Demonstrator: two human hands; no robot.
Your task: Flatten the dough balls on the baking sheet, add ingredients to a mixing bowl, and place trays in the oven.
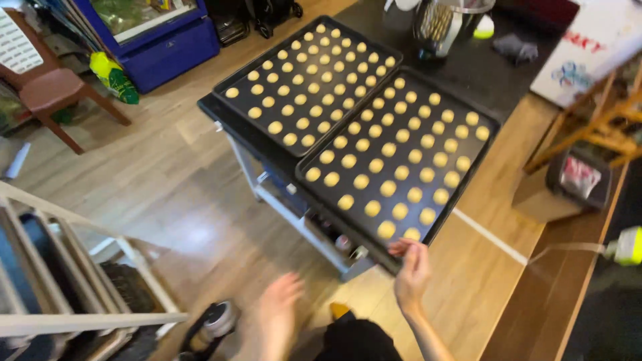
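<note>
While both trays [468, 144] sit full of little dough balls [374, 145] on the tabletop [468, 281], the right hand [412, 267] reaches, fingers apart, for the near tray; the blurry left hand [281, 314] looks empty.

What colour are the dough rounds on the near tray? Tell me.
Pale yellow dough rounds on a black tray, head view.

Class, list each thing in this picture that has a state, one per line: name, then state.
Near tray: flat on the counter, filled with rows of round yellow dough pieces.
Far tray: flat beside it, also filled.
Right hand: open, fingertips at the near tray's front edge, no grip on anything.
Left hand: open, blurred, holding nothing.
Brown chair: upright, unoccupied.
Blue cabinet: closed.
</note>
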